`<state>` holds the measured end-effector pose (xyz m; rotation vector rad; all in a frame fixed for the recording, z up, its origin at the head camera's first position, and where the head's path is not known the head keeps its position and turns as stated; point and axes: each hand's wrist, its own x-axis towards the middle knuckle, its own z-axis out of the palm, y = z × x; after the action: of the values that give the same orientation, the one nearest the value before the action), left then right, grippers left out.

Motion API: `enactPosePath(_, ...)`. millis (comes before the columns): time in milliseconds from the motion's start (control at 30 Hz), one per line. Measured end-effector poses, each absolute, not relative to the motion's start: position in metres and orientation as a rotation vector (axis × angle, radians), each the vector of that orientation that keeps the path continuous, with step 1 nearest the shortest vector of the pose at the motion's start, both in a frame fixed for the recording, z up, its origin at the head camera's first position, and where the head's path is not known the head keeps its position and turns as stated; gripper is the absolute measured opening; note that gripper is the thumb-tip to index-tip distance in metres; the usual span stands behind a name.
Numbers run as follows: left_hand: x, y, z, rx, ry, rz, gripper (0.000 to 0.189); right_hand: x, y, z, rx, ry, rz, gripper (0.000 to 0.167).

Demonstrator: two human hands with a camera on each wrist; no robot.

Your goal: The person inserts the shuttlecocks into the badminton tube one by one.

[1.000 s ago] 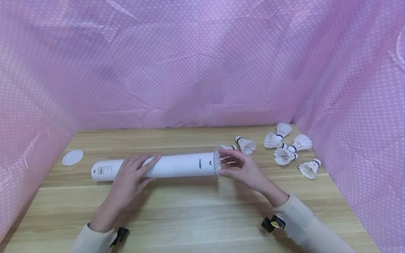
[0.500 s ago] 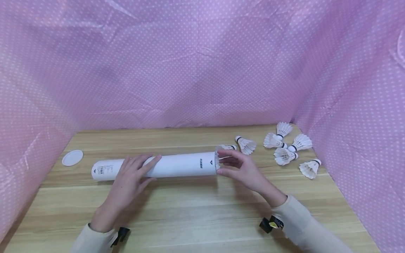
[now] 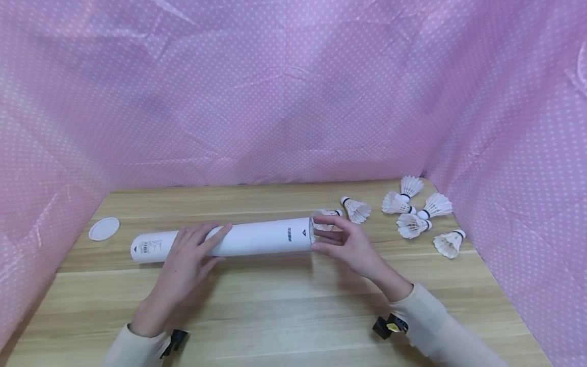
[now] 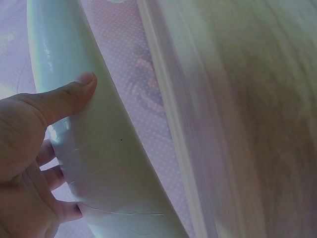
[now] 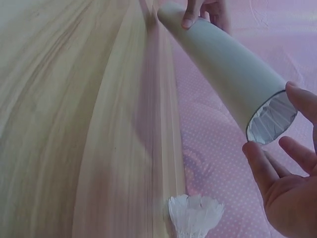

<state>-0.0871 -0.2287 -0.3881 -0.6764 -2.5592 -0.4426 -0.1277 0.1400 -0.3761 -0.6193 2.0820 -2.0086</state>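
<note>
At the mouth of the white tube [image 3: 261,238] (clock centred there, twelve toward the far edge of the tabletop [image 3: 275,306]), one change logged: the feather skirt of the inserted shuttlecock [image 5: 272,119] stood proud of the rim a second ago and now lies within it, about flush. My reading: this bird is nearly seated, and what remains of the stroke is short; how many others lie deeper cannot be told. The tube itself runs from the mouth toward nine o'clock. My left hand [image 3: 185,257] grips it off-centre in that direction, thumb on the near side, fingers over the top; that forearm enters from below, at about eight. My right hand [image 3: 346,244] sits on the three o'clock side, having followed the skirt slightly leftward, its forearm coming in from four. Its digits bow across the opening, tips at opposite sides of the rim; whether they pinch or merely touch, I cannot tell. Loose stock: one shuttlecock partly behind my fingers [image 3: 327,212], another at two [image 3: 356,210], a cluster of four [image 3: 412,226] between two and three, a lone one [image 3: 449,243] at three. White disc [image 3: 104,229] at nine, beyond the tube's far end.
</note>
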Motion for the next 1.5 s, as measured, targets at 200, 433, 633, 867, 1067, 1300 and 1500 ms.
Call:
enactPosePath(200,-0.088,-0.23,-0.388,-0.687,-2.551,-0.445,0.092,-0.124,0.135,-0.375,-0.649,2.029,-2.042,0.063)
enactPosePath(433,-0.089,-0.231,-0.387,-0.692,-2.539,-0.442,0.092,-0.124,0.135,-0.379,-0.659,2.052,-1.989,0.062)
enactPosePath(633,-0.089,-0.232,-0.387,-0.687,-2.557,-0.454,0.09,-0.124,0.139,-0.383,-0.681,2.07,-1.962,0.061)
enactPosePath(867,-0.088,-0.232,-0.387,-0.689,-2.551,-0.459,0.087,-0.126,0.148,-0.385,-0.688,2.197,-1.916,0.058)
enactPosePath(1067,-0.087,-0.234,-0.387,-0.685,-2.559,-0.458,0.091,-0.133,0.159,-0.391,-0.7,2.362,-1.88,0.054)
enactPosePath(1300,-0.087,-0.234,-0.388,-0.678,-2.569,-0.464,0.092,-0.139,0.169,-0.395,-0.626,2.483,-1.912,0.049)
enactPosePath(1500,-0.087,-0.235,-0.388,-0.689,-2.56,-0.462,0.092,-0.149,0.182,-0.407,-0.553,2.618,-1.943,0.044)
